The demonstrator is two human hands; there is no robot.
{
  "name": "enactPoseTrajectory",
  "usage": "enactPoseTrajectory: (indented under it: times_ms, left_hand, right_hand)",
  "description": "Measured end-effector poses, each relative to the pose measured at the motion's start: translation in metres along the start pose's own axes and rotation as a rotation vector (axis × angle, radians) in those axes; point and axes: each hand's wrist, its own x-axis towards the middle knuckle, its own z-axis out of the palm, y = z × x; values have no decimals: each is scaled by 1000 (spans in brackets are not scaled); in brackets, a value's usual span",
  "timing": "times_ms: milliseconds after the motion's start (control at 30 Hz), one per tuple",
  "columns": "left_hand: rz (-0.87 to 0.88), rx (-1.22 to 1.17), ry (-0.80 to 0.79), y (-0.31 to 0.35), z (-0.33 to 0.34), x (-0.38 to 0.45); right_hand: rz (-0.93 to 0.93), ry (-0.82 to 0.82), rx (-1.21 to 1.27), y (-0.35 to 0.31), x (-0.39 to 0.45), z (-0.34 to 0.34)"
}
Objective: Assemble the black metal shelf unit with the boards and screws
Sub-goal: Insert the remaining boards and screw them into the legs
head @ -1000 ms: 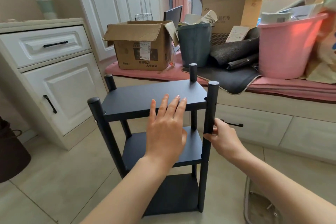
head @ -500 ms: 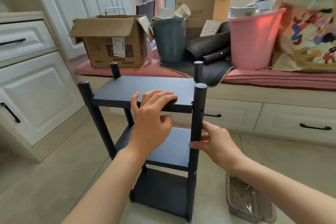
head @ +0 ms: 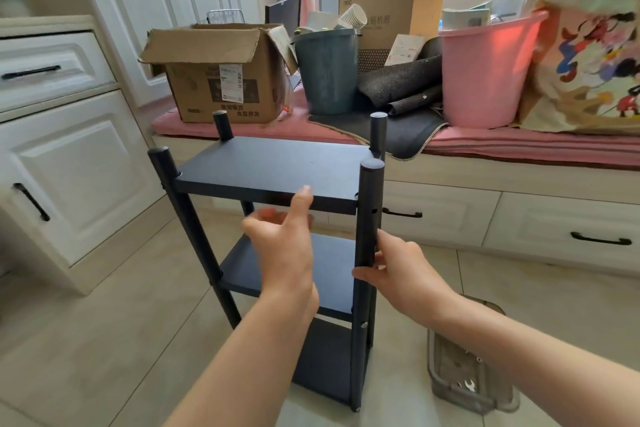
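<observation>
The black shelf unit stands upright on the tiled floor, with its top board (head: 270,166) and two lower boards set between four round posts. My right hand (head: 401,270) grips the near right post (head: 370,204) at mid height, thumb in front and fingers behind. In front of the top board's near edge hovers my left hand (head: 284,253), thumb tip at the edge, fingers spread and blurred just below it, holding nothing. A silver screw head (head: 363,324) shows low on the near right post.
A clear plastic tray (head: 446,371) holding a small wrench lies on the floor to the right. White cabinet (head: 69,166) stands at left. Behind, a window seat carries a cardboard box (head: 221,80), grey bin (head: 329,73), dark mats and a pink bucket (head: 485,73).
My left hand slid back off the top board, from lying flat on it to hovering at its front edge. The right hand stayed on the post. The view shifted right.
</observation>
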Motion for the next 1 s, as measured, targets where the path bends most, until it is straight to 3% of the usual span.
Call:
enactPoseTrajectory:
  times_ms: [133, 333, 667, 867, 1000]
  left_hand:
    - [-133, -54, -301, -7, 12, -4]
    - [-110, -157, -397, -12, 15, -1]
    - [-109, -137, -549, -11, 14, 8]
    - [-159, -176, -606, -3, 1, 13]
    - [-170, -145, -633, -1, -9, 16]
  right_hand:
    - [-6, -8, 8, 0, -1, 1]
    - [-8, -14, 10, -3, -3, -2]
    - [-36, 13, -35, -3, -4, -2]
    - [-63, -215, -177, -2, 12, -30]
    - [85, 15, -110, 18, 25, -47]
